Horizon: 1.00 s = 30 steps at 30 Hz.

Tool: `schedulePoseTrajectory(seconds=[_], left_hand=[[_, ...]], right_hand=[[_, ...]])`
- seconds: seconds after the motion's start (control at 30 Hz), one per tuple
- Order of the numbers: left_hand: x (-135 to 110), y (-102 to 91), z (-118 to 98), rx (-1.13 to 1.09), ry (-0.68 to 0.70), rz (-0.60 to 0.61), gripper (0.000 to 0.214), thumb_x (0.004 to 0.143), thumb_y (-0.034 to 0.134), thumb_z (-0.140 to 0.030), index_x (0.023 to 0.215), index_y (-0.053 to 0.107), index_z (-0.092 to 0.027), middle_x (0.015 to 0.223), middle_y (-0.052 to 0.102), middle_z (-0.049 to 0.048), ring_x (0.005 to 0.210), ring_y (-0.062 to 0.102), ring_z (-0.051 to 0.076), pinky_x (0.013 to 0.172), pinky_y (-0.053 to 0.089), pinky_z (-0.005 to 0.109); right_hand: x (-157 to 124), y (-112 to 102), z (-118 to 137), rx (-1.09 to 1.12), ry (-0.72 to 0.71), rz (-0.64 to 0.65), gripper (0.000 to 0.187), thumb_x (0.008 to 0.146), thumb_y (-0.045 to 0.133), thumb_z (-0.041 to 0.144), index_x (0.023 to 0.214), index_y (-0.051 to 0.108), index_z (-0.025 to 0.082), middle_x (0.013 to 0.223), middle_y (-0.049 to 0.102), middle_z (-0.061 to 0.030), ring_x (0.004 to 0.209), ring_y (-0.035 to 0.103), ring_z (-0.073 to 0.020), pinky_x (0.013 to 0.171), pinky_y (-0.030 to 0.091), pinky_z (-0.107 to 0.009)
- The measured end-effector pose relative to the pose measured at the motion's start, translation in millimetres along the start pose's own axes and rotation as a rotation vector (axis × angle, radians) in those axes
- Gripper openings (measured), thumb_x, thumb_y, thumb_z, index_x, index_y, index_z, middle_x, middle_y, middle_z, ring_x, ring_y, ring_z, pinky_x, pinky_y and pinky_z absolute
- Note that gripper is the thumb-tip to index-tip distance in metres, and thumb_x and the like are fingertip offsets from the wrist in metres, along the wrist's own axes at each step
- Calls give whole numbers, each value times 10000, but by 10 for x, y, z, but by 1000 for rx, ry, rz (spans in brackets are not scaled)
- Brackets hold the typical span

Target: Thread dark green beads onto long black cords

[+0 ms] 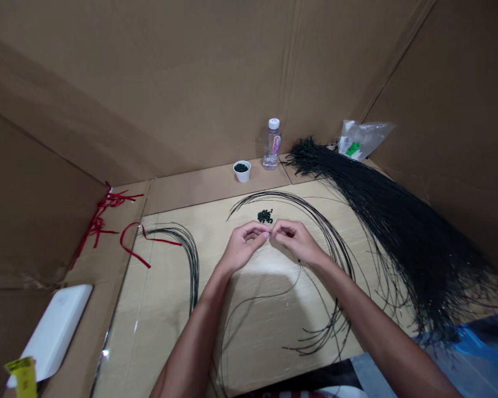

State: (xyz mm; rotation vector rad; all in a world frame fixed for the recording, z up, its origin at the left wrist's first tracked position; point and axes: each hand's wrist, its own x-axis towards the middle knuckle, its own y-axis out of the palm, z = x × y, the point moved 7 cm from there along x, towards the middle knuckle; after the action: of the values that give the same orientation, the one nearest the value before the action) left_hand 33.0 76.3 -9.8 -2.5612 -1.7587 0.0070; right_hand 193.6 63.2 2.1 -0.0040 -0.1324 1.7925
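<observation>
A thin strand (pixel 253 298) seems to be pinched between the left grip (pixel 243 244) and the right grip (pixel 295 239), thumb pressed to finger on each; exactly what sits between the tips is too small for me to make out. The rest of it curls loosely below, over the desk (pixel 151 320). The hands nearly touch, I'd guess because something so fine needs both for control. Just beyond the fingertips lie loose beads (pixel 265 216), probably for easy picking, with a cup (pixel 242 176) of more behind, near a bottle (pixel 271 145). A dark bundle (pixel 398 221) spreads on the right, seemingly as stock; on the left, a red ribbon (pixel 164 241) crosses the end of a smaller bunch (pixel 193 265).
</observation>
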Motion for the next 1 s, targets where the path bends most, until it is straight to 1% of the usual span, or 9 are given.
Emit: schedulePoseTrajectory(seconds=[0.17, 0.27, 0.4, 0.57, 0.73, 0.87, 1.0], left_hand=[[1, -10, 16, -17, 0, -1, 254, 880, 844, -399, 1039, 824, -202, 1018, 802, 84, 931, 726, 202, 904, 564, 329], [-2, -18, 22, -28, -4, -17, 274, 864, 861, -398, 1051, 819, -203, 1044, 804, 90, 952, 728, 206, 929, 567, 341], [-4, -21, 41, -26, -31, -26, 273, 853, 865, -414, 1018, 826, -200, 1019, 812, 91, 941, 740, 222, 916, 580, 356], [0, -17, 40, -19, -18, -22, 246, 864, 855, -401, 1012, 835, -206, 1003, 815, 85, 928, 745, 219, 900, 579, 347], [7, -11, 50, -22, -19, -12, 225, 874, 848, -380, 1019, 829, -209, 1018, 812, 83, 939, 743, 215, 908, 571, 341], [12, -15, 66, -27, -19, -8, 240, 877, 848, -381, 1037, 819, -205, 1044, 808, 87, 961, 741, 215, 921, 567, 342], [10, -17, 75, -23, -18, -10, 252, 875, 847, -398, 1030, 819, -202, 1028, 808, 87, 951, 742, 219, 906, 570, 344]], right_hand=[[8, -16, -22, 10, 15, 27, 116, 830, 672, 279, 755, 685, 192, 720, 598, 11, 687, 488, -159, 661, 340, -286], [9, -12, -23, 18, 13, 28, 113, 830, 673, 275, 753, 682, 193, 709, 588, 15, 682, 485, -159, 659, 340, -286], [4, -10, -31, 21, 21, 33, 111, 836, 679, 275, 756, 683, 198, 699, 569, 22, 665, 468, -155, 649, 330, -285], [2, -7, -43, 8, 8, 51, 100, 841, 665, 261, 766, 687, 199, 728, 599, 11, 696, 491, -165, 668, 343, -286], [1, -3, -47, -2, 1, 57, 95, 836, 661, 242, 754, 687, 200, 723, 594, 14, 692, 484, -164, 664, 335, -288], [2, 1, -53, 2, 5, 60, 93, 838, 662, 246, 764, 691, 198, 728, 596, 13, 699, 489, -165, 671, 336, -291], [1, 2, -54, -1, 6, 61, 100, 839, 666, 253, 758, 689, 200, 732, 604, 12, 702, 497, -166, 674, 337, -292]])
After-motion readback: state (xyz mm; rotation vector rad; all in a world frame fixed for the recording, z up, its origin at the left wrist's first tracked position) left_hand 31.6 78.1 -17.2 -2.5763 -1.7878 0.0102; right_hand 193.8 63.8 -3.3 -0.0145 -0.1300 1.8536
